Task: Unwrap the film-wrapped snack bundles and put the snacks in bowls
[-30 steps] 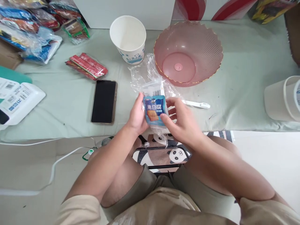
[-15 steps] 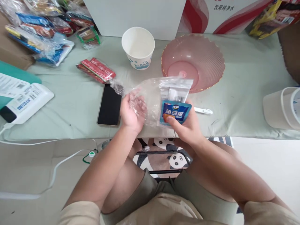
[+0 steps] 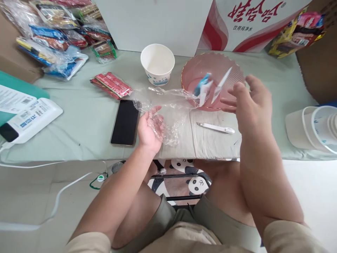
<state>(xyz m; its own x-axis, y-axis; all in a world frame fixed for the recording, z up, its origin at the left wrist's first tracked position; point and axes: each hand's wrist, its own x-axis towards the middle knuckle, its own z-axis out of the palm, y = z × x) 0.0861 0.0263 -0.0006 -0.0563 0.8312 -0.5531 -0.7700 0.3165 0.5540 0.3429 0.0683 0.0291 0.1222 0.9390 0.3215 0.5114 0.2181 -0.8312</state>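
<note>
The left hand (image 3: 149,131), palm up at the tabletop's (image 3: 79,116) near edge, curls loosely around one end of a crumpled clear wrap (image 3: 171,105). The right hand (image 3: 251,102) hangs wide open and empty beside the pink bowl (image 3: 189,72), fingers spread. The wrap stretches from the left hand to the bowl's near rim. At its far end, over the bowl, a blue-and-white packet (image 3: 201,87) appears tilted and blurred. Neither hand grips it, and whether it is quite free of the wrap cannot be told. It does not look to be at rest in the bowl yet, and the wrap is in hand rather than put down. The packet is small and flat, with a white strip beside it and print too smeared to read. Around them lie a dark phone (image 3: 125,122), a white stick (image 3: 215,128), a paper cup (image 3: 157,63) and red sachets (image 3: 112,84).
</note>
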